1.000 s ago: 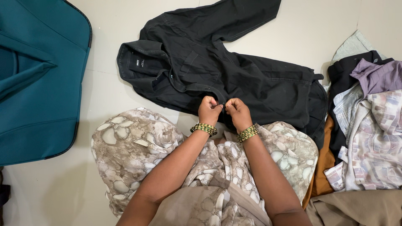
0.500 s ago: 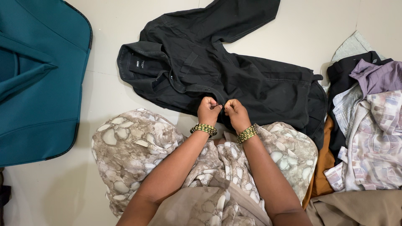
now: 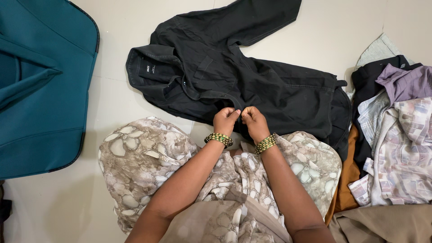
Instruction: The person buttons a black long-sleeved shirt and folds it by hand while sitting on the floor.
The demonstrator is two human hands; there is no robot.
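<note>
Two hands meet at the front placket of a black shirt [image 3: 252, 85] spread on the floor [image 3: 135, 27]: left hand [image 3: 226, 120] and right hand [image 3: 254, 121] both pinch it closed-fingered. Buttoning underway, apparently; next needs fine fingertip alignment.

Black shirt [image 3: 252, 85], teal suitcase [image 3: 40, 90] — beige floral-print garment [image 3: 144, 157], green-gold bangles [image 3: 219, 138].

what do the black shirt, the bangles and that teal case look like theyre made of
Black shirt: woven cloth, likely cotton, matte, soft creases and visible stitched seams. Both hands, left hand and right hand, pinch its front edge. Bangles: hard and shiny, green and gold; glass or metal, cannot tell which. Teal case: soft textile shell, probably synthetic, smooth, with dark piping along the edge.
</note>
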